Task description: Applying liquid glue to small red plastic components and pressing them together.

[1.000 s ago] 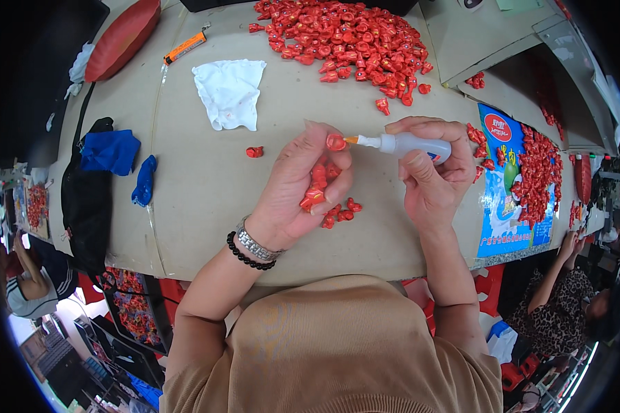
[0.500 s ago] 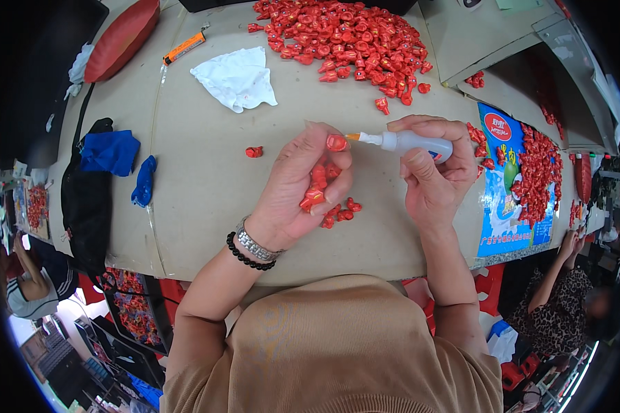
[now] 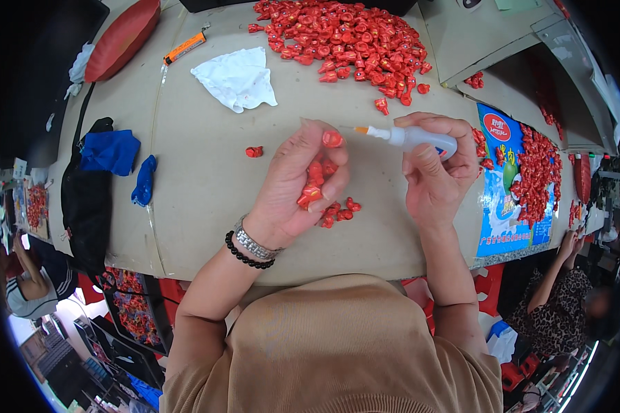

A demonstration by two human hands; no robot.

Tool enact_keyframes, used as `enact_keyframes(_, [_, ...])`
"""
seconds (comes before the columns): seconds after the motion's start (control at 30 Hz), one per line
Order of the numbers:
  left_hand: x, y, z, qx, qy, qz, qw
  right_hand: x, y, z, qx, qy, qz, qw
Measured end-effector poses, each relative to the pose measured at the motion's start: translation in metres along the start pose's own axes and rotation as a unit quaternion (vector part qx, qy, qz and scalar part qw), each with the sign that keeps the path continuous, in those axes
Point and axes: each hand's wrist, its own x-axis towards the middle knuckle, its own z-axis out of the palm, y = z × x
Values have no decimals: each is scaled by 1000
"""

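My left hand (image 3: 297,172) is closed round several small red plastic pieces (image 3: 313,184), with one red piece (image 3: 332,139) pinched up between thumb and forefinger. In my right hand (image 3: 439,162) is a small white squeeze bottle (image 3: 420,140) of clear liquid, held sideways. Its orange-based thin nozzle (image 3: 360,129) points left at the pinched piece, and a small gap shows between them. A few loose red pieces (image 3: 341,212) lie on the table just beside my left hand. Another single red piece (image 3: 254,151) rests farther left.
A large heap of red pieces (image 3: 351,41) covers the table's far middle. More lie on a blue printed sheet (image 3: 499,220) at right, below a grey metal box (image 3: 489,38). Around the left are a white cloth (image 3: 235,79), orange tube (image 3: 184,48), red dish (image 3: 122,38) and blue cloth (image 3: 110,151).
The bottle's nozzle has drawn back right, away from the pinched red piece. My left hand has shifted slightly left with its pieces.
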Motion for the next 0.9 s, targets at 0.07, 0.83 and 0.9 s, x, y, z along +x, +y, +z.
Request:
enact_keyframes(0.07, [1,6,3,-19,25,28,999,3,0,-1,31,25,10,999])
enact_keyframes(0.83, [-8,99,-25,-190,-16,250,949,9,8,46,-27,-113,226,967])
enact_keyframes(0.9, [-8,100,-24,-185,-26,247,951,9,8,55,-95,-150,217,960])
